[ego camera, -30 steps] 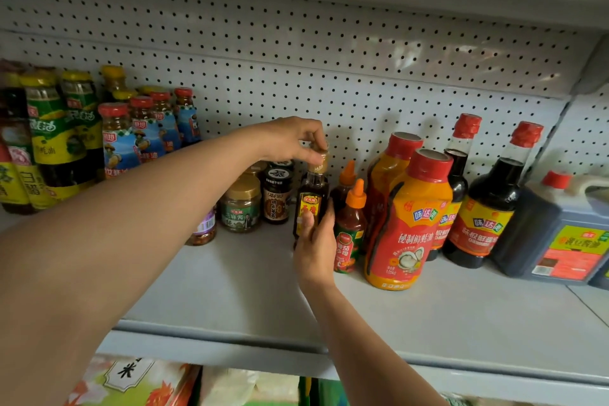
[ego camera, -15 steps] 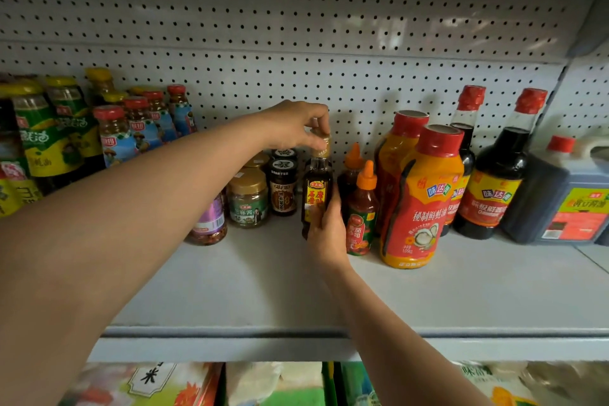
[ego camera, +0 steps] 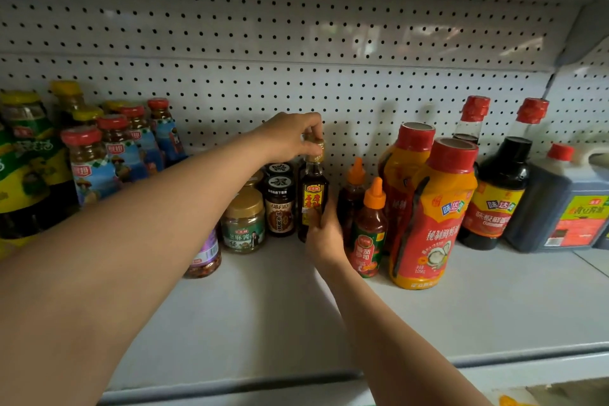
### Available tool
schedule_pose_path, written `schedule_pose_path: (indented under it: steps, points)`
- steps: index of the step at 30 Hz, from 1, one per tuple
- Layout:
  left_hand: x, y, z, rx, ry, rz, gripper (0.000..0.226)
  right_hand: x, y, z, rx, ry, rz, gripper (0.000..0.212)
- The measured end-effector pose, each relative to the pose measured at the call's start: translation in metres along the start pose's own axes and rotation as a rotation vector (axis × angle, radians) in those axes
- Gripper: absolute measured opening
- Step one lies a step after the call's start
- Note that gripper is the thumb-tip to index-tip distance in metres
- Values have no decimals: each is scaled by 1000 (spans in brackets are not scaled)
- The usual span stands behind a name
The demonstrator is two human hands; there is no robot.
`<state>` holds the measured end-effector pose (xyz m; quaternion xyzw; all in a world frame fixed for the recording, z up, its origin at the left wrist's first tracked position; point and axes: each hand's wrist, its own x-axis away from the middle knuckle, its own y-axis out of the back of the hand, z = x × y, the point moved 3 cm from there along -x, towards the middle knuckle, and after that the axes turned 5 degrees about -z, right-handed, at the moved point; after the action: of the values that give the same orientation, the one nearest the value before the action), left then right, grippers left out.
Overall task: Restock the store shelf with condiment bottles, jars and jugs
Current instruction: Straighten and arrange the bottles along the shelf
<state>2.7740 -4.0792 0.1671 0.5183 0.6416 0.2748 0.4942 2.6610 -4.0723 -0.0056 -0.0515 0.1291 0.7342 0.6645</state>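
Note:
A small dark sauce bottle [ego camera: 312, 194] with a gold cap and a yellow-red label stands upright on the grey shelf [ego camera: 263, 323], between the jars and the orange-capped bottles. My left hand [ego camera: 290, 137] pinches its gold cap from above. My right hand [ego camera: 324, 231] holds the bottle's lower body from the front right, covering its base.
Left of it stand a black-lidded jar [ego camera: 280, 208], a gold-lidded jar [ego camera: 244, 224] and a purple-labelled jar [ego camera: 204, 257]. To the right are orange-capped squeeze bottles [ego camera: 370, 227], big red-orange bottles [ego camera: 431, 214], dark soy bottles [ego camera: 501, 194] and a jug [ego camera: 566, 204]. Tall bottles [ego camera: 89, 158] fill the far left.
Both hands keep their hold on the small dark bottle, which stays in its spot. The camera has tilted up a little, so the shelf sits lower in view.

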Motion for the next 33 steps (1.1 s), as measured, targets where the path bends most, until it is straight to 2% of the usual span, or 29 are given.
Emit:
schedule_pose_path:
  steps: [7,13,21,28,33]
  points:
    - [-16,-4,14,-76,-20,-48,22,-24,-10,3,-23,-26,64,59]
    - [-20,-7,17,-154,-15,-73,28,-35,-16,-3,6,-50,49,59]
    - [-19,-15,15,-268,-10,-127,51,-39,-15,-5,8,-50,54,56]
    - [-15,-19,14,-276,-14,-190,53,-42,-15,-15,6,-34,55,57]
    - [-15,-21,13,-307,-9,-199,54,-38,-22,-18,106,-37,-2,61]
